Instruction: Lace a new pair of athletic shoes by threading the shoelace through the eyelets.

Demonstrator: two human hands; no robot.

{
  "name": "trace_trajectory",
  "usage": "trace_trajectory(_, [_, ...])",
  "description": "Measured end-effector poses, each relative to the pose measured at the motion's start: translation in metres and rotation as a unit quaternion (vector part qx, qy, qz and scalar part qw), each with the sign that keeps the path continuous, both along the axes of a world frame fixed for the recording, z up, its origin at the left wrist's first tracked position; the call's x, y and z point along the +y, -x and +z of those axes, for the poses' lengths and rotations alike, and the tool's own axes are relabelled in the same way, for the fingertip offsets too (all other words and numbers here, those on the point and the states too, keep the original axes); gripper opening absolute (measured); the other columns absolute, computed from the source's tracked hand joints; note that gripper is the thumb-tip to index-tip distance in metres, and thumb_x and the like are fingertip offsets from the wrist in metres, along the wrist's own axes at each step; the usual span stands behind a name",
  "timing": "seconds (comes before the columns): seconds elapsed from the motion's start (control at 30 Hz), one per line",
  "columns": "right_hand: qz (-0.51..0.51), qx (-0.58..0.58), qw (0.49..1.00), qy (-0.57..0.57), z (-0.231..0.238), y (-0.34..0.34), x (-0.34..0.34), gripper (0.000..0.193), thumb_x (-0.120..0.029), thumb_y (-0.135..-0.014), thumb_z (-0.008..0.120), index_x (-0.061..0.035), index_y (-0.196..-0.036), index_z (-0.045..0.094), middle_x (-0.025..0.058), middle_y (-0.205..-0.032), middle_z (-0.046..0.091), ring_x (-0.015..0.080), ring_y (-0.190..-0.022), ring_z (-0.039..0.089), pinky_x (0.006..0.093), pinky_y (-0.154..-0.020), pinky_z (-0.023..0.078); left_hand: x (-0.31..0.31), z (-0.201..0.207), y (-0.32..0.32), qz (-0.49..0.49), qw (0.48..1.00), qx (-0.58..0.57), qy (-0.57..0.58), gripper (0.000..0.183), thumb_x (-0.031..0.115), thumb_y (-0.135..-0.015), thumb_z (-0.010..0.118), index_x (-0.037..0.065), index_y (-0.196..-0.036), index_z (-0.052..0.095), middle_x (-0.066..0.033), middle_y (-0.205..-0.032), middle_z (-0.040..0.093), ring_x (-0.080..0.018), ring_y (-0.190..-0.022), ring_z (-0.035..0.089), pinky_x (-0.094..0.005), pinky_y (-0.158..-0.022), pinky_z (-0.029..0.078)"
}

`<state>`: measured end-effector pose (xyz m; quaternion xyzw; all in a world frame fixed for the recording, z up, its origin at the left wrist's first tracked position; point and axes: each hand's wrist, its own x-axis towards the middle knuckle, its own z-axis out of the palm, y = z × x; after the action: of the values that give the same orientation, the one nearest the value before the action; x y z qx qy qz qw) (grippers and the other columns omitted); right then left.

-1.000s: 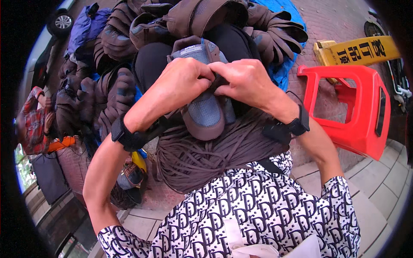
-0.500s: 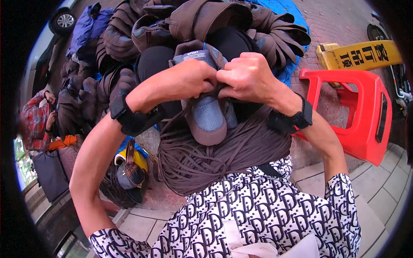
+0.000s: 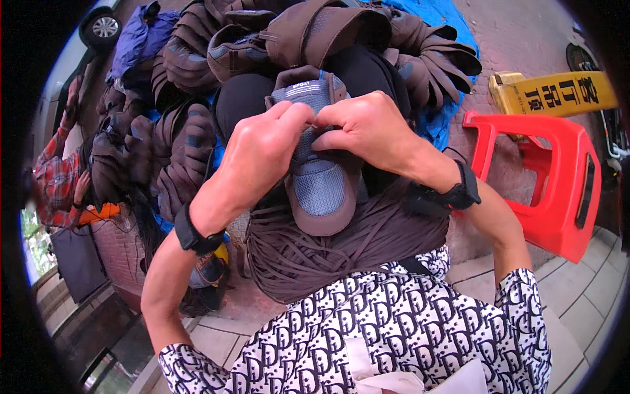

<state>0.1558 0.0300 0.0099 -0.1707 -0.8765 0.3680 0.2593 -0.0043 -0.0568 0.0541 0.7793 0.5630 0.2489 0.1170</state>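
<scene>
Shoe upper [image 3: 319,192] with a blue-grey mesh toe sits between my dark-clad legs [image 3: 246,98], toe near, tongue far; turned that way, I judge, its front opening comes straight under both hands (from up here I see no sole). My left hand [image 3: 266,141] and right hand [image 3: 369,126] arch in from either side, fingertips almost meeting over the tongue. The fingers of each grip curl inward, but they hide what may lie between them, so I cannot tell whether either is clamped on anything.

On my lap, just near of the toe, spreads a loose bundle of dark cords [image 3: 380,230], probably kept there for easy reach. Beyond my legs, more uppers [image 3: 328,31] lie at the far side, with others heaped left; nesting at far right presumably saves room. Blue sheeting [image 3: 446,16] beneath likely keeps them off the paving. Farther out, a red stool [image 3: 569,226] is at right, and someone in a plaid shirt [image 3: 54,176] works at left.
</scene>
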Motion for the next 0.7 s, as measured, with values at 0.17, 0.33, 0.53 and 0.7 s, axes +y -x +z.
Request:
trace_trajectory(0.17, [0.021, 0.004, 0.996, -0.083, 0.001, -0.002, 0.005, 0.021, -0.025, -0.065, 0.065, -0.0049, -0.065, 0.059, 0.0098, -0.063, 0.058, 0.0254, -0.059, 0.058, 0.0343, -0.054, 0.046, -0.003, 0.004, 0.0, 0.116, 0.963, -0.213, 0.117, 0.012, 0.002, -0.082, 0.053, 0.002, -0.094, 0.056, -0.0069, -0.072, 0.057, -0.012, -0.063, 0.057, -0.0251, -0.052, 0.045])
trace_trajectory(0.33, [-0.002, 0.127, 0.99, 0.068, 0.045, 0.008, 0.006, 0.011, -0.009, -0.065, 0.069, 0.0002, -0.066, 0.062, 0.0028, -0.06, 0.055, 0.0083, -0.053, 0.05, 0.0219, -0.046, 0.037, -0.009, -0.013, -0.011, 0.18, 0.91, -0.332, 0.173, 0.012, 0.003, -0.083, 0.052, 0.002, -0.094, 0.058, -0.0039, -0.068, 0.059, -0.0061, -0.053, 0.055, -0.0198, -0.046, 0.044])
trace_trajectory(0.53, [0.021, 0.072, 0.996, 0.041, 0.027, 0.021, 0.01, 0.014, -0.013, -0.062, 0.067, -0.0006, -0.066, 0.062, 0.0074, -0.062, 0.057, 0.0174, -0.058, 0.056, 0.027, -0.05, 0.043, -0.003, -0.011, -0.014, 0.256, 0.857, -0.444, 0.047, 0.017, 0.004, -0.084, 0.052, 0.005, -0.1, 0.058, -0.0049, -0.074, 0.063, -0.0045, -0.053, 0.054, -0.0191, -0.044, 0.042])
trace_trajectory(0.7, [-0.028, 0.024, 0.972, 0.231, 0.032, 0.028, -0.003, 0.013, -0.007, -0.061, 0.066, 0.0, -0.072, 0.065, 0.0097, -0.064, 0.061, 0.0142, -0.056, 0.059, 0.0249, -0.051, 0.046, -0.002, -0.01, -0.014, 0.271, 0.875, -0.399, 0.046, 0.021, 0.003, -0.084, 0.05, 0.005, -0.104, 0.058, -0.006, -0.079, 0.066, -0.0046, -0.054, 0.054, -0.0191, -0.043, 0.042])
